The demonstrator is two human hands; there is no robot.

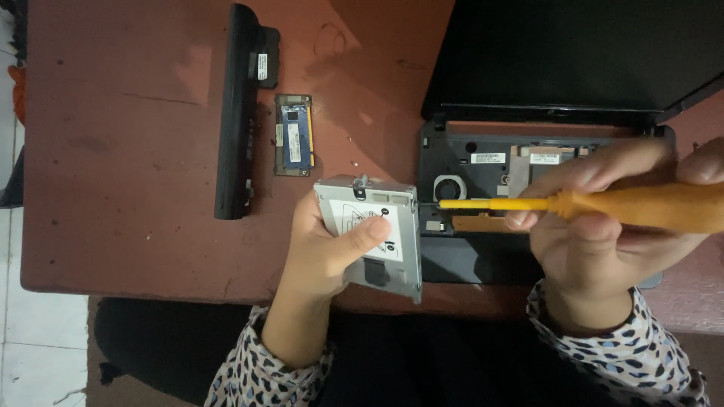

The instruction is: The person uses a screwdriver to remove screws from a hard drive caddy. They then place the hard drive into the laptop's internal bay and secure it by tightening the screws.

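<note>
Head view: the hard drive in its silver caddy [369,237] stands on edge at the near edge of the tabletop [128,173], just left of the opened laptop base [467,260], with your left hand [324,252] closed around it, thumb pressed flat on its label. Your right hand [596,226] grips the yellow-handled screwdriver [573,205], whose long axis runs level, handle to the right and tip to the left, meeting the caddy's right edge near its top corner. The right hand is the one nearer the laptop; the left sits between it and the memory module [293,134] and long black battery [237,105] lying farther back toward the left. The screwdriver's tip is too dark to make out, its handle end is cut off at the frame's right edge, and your right hand hides part of the laptop's innards.
</note>
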